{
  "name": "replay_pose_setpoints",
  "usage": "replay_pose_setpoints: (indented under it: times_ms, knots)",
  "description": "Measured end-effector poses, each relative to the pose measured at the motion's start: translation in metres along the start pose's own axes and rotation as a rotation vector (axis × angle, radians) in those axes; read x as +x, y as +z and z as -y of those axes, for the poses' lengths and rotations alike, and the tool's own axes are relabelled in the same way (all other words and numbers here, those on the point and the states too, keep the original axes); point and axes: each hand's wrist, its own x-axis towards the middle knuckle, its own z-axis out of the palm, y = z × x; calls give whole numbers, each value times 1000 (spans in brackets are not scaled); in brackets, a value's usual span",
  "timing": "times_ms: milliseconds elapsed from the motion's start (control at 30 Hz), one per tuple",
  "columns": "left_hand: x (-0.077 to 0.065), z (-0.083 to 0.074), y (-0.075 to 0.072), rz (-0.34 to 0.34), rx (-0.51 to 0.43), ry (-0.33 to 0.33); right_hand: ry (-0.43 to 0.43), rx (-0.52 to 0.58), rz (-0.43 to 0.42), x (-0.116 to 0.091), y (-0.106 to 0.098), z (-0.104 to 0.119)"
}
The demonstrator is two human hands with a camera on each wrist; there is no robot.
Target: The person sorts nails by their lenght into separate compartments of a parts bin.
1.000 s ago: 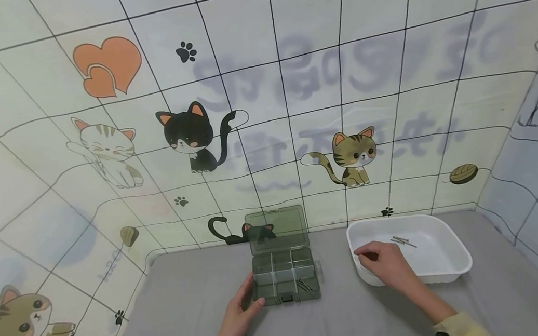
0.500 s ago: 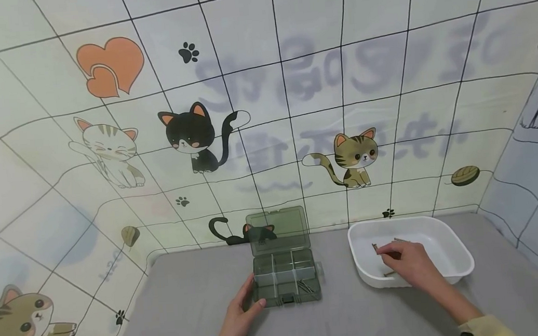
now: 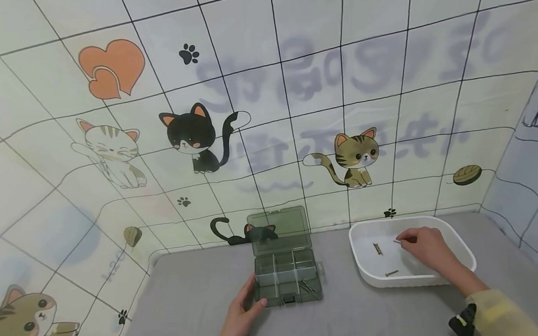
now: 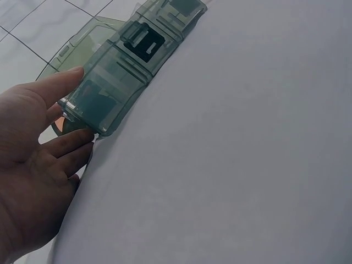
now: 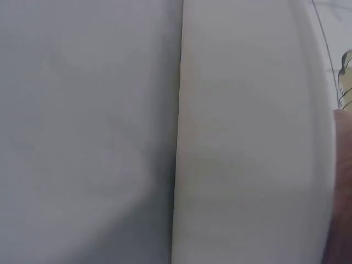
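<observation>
A translucent green compartment box (image 3: 286,277) stands on the table with its lid (image 3: 279,231) raised. Several dark screws (image 3: 307,286) lie in its front right compartment. My left hand (image 3: 239,311) holds the box at its front left corner, thumb on the front edge and fingers along the side; the left wrist view shows this grip closely. Over the white tray (image 3: 367,276), my right hand (image 3: 427,250) pinches a small screw (image 3: 397,240) at its fingertips. Brass-coloured screws (image 3: 378,249) lie towards the tray's left, and another screw (image 3: 392,273) is near its front wall.
A grey cloth (image 3: 189,293) covers the table under box and tray. Behind rises a sheet printed with cats (image 3: 354,157), close to the raised lid. The right wrist view shows mostly the tray's outer wall (image 5: 247,137), with a sliver of hand at its edge.
My right hand has moved from the tray's left rim rightwards to the screws near its middle, uncovering screws at the left and front. The left hand and box stay put.
</observation>
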Motion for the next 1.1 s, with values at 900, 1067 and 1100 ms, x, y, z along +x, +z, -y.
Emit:
replay_pose_setpoints:
  times_ms: [900, 1067, 1100]
  knots:
    - [4, -1, -2, 4, -3, -16, 81, -79, 100, 20, 2, -32]
    - [3, -1, -2, 14, -10, -23, 63, -49, 109, 20, 2, -30]
    - [3, -1, -2, 15, -9, -23, 58, -43, 112, 20, 2, -30]
